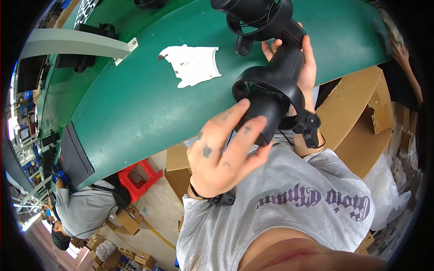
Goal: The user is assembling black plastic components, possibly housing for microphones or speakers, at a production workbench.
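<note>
Device [288,62], black and two-headed, is held up between both hands over the near edge of the table. The right hand [308,67] reaches up from under it, palm toward the shaft; its fingers show on one side of the shaft and its thumb on the other, closed around that ribbed middle. The left hand [220,156] comes in from the lower left, back of the hand upward, fingers pointing up and to the right. Its fingers are parted and bent about the nearer cylinder [262,106], spread to that cylinder's width: two fingertips lie on its side, the thumb by its lower rim. How hard they press, I cannot tell.

Left of the grip, a white piece [196,67] with dark marks lies on the green table [135,117]. Right of the grip, below the table edge, stands an open carton [350,101]. Farther out, lower left, are a red stool [143,184] and a co-worker [88,210].
</note>
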Available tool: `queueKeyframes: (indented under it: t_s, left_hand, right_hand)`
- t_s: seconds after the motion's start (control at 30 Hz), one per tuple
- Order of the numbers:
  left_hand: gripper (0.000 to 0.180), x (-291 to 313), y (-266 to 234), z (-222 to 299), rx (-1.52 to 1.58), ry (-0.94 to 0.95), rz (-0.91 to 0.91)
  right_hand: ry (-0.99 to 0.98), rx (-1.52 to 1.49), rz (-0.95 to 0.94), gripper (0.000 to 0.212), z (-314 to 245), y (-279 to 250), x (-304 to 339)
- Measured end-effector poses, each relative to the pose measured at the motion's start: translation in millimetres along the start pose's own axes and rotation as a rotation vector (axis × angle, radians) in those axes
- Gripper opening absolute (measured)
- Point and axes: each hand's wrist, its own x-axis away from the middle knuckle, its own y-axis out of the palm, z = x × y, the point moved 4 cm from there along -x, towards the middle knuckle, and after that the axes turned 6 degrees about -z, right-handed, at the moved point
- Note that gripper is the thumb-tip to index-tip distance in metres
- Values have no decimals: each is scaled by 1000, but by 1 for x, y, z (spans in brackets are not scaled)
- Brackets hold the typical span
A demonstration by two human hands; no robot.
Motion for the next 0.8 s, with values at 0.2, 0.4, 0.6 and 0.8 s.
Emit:
queueKeyframes:
  t_s: [0.2,0.4,0.6,0.8]
  left_hand:
    - [53,1,4,3,76,146,-72]
    - [44,3,9,8,60,189,-120]
    - [19,7,13,8,101,318,-187]
    - [13,6,12,15,-5,385,-237]
  right_hand:
    - [13,-78,-49,34,-3,-8,-2]
    - [7,-84,-66,34,0,-8,-1]
    - [9,-81,-48,36,-1,-6,1]
    - [36,-99,-55,36,1,-6,3]
